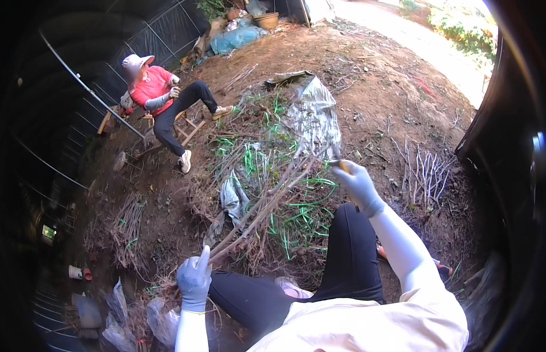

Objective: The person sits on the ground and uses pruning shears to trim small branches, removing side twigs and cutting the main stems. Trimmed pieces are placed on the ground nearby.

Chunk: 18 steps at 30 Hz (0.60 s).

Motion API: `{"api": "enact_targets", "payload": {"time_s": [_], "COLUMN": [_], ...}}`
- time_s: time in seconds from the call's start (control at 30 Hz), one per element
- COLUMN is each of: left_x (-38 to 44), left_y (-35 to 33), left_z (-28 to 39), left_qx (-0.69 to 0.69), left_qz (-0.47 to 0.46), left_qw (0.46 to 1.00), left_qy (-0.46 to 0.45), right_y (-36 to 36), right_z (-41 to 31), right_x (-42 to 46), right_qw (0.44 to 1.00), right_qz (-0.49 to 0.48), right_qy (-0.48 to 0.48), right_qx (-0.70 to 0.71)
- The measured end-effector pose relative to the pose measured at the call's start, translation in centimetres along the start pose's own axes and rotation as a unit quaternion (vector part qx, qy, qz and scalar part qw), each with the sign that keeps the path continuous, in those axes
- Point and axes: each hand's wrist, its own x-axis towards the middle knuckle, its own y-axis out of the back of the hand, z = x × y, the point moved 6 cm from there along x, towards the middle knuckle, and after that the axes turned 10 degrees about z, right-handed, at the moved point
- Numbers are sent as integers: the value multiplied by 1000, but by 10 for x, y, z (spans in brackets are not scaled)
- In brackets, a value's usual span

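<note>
My left hand point(194, 278), in a pale glove, grips the lower end of several thin bare woody stems point(265, 203). The stems slant up and to the right, above a heap of rooted cuttings point(255, 176) mixed with green plastic ties point(304, 215). In my gloved right hand point(358, 187) are pruning shears point(343, 166) with yellow and dark handles. Their blades are close to the upper ends of the stems; blur hides whether they touch. A silvery plastic sheet point(317, 112) lies at the far side of the heap.
A co-worker point(156, 88) in a red top sits on a wooden stool point(185, 130) at the upper left. Bundles of bare stems lie left point(131, 229) and right point(427, 176). Plastic bags point(161, 321) lie near my left arm; a metal pole point(88, 86) slants behind the co-worker.
</note>
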Motion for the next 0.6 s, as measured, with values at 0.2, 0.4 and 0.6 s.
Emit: {"api": "enact_targets", "payload": {"time_s": [0.2, 0.4, 0.6], "left_x": [-21, -24, -40], "left_y": [-4, -2, 5], "left_z": [-14, -9, -21], "left_qx": [-15, 17, 35], "left_qz": [13, -7, -27], "left_qw": [1000, 999, 998], "left_qy": [3, -32, -42], "right_y": [23, 13, 18], "right_z": [19, 19, 27], "right_x": [-20, -15, -28], "right_qw": [988, 977, 955], "right_qz": [-70, -124, -184], "right_qy": [-135, -156, -196], "right_qx": [-15, -80, -127]}}
